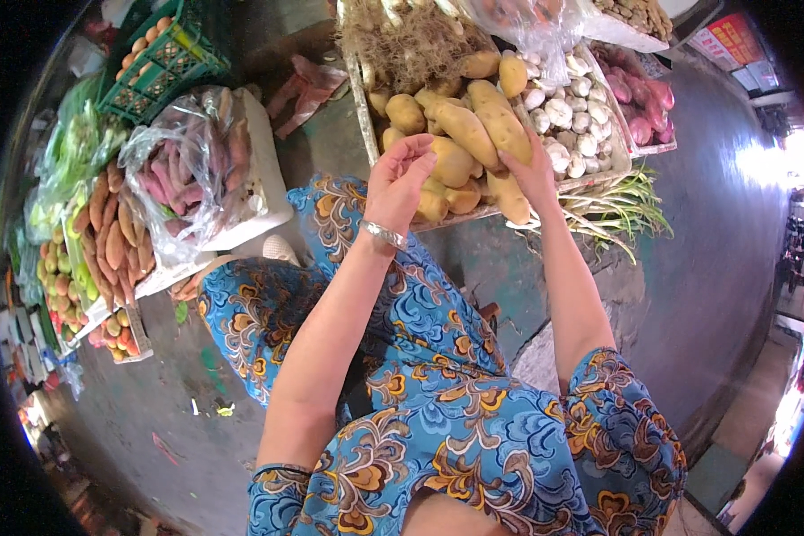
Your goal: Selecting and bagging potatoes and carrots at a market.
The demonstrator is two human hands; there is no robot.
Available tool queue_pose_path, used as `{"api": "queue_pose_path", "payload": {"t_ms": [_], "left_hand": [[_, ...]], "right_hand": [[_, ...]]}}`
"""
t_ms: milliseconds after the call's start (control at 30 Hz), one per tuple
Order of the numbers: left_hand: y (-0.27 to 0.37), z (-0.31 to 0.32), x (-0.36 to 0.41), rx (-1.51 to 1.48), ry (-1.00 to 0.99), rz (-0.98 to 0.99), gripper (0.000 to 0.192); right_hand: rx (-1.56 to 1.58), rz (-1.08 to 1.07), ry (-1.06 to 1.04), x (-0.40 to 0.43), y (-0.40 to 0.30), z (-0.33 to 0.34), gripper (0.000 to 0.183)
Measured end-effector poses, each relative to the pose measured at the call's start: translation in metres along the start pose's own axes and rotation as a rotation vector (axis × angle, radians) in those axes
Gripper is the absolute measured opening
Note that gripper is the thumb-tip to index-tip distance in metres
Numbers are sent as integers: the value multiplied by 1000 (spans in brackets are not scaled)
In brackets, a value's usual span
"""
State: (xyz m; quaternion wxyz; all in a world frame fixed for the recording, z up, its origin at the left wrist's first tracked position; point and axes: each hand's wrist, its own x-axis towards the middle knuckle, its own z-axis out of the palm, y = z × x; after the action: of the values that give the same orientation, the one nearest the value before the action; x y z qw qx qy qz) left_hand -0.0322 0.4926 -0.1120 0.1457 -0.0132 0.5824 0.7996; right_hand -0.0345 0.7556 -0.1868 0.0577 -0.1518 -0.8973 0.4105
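A wooden-sided crate (371,144) of potatoes stands before me. My right hand (534,171) grips a long potato (502,124) at the crate's right side, thumb across its near end and fingers mostly hidden behind. Beside that potato, to its left, lies another long one (465,127). Over the crate's left front part hovers my left hand (402,171), with a silver bracelet (383,234) at the wrist. Its fingers are half curled, the thumb stands a little apart from them, and nothing shows between. A rounder potato (450,163) sits just right of the left hand.
Rooted stalks (412,43) cover the crate's back. Garlic bulbs (573,110) fill the neighbouring crate, with red onions (643,100) beyond and green stalks (616,208) below. Bagged purple sweet potatoes (174,171), carrots (115,234) and a green egg basket (164,67) stand left.
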Motion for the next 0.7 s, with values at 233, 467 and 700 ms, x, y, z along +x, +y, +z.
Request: {"api": "queue_pose_path", "payload": {"t_ms": [233,467,700], "left_hand": [[1,-2,-2,-41,-4,18,30],[7,-1,-5,-58,9,70,31],[84,-29,0,13,60,231,29]], "right_hand": [[-120,-36,81,-14,5,5,83],[-108,88,-49,-8,-1,-7,81],[-245,-143,89,-12,-39,-5,68]]}}
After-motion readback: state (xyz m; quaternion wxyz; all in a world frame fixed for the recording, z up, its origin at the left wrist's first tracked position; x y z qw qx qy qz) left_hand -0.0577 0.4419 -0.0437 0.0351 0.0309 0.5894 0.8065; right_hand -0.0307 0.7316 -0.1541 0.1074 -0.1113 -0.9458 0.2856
